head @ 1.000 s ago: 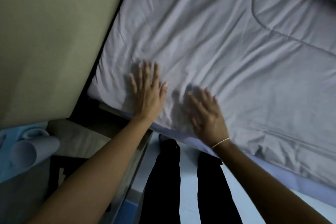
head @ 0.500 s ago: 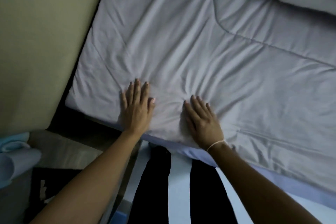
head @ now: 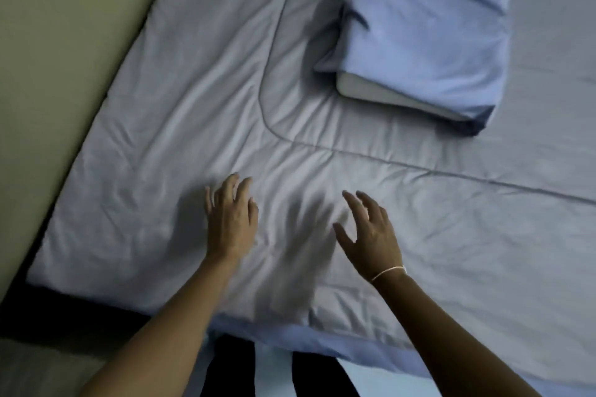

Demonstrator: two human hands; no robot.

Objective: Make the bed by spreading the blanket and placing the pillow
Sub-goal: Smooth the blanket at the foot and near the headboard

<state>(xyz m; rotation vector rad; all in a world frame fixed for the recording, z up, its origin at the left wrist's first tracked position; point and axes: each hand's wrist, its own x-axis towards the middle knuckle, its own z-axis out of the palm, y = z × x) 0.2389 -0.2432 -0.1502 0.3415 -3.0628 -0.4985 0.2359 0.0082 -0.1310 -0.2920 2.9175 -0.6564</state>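
Hovering over the blanket (head: 200,113) at lower center, both hands are empty: left hand (head: 230,222) and right hand (head: 371,235), fingers loosely spread, each grip holding nothing. Can't tell if they touch the fabric. Pillow (head: 422,29) lies on the blanket at upper right, well apart, up and right from the hands, so the right hand's nearer. Its long axis runs roughly top to bottom, open end pointing down-frame, I'd say.

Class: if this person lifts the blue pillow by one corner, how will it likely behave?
The pillow probably sags rather than staying stiff: its cover is creased and loose. It likely feels light for its bulk. The pale insert showing at the open end might slip out.
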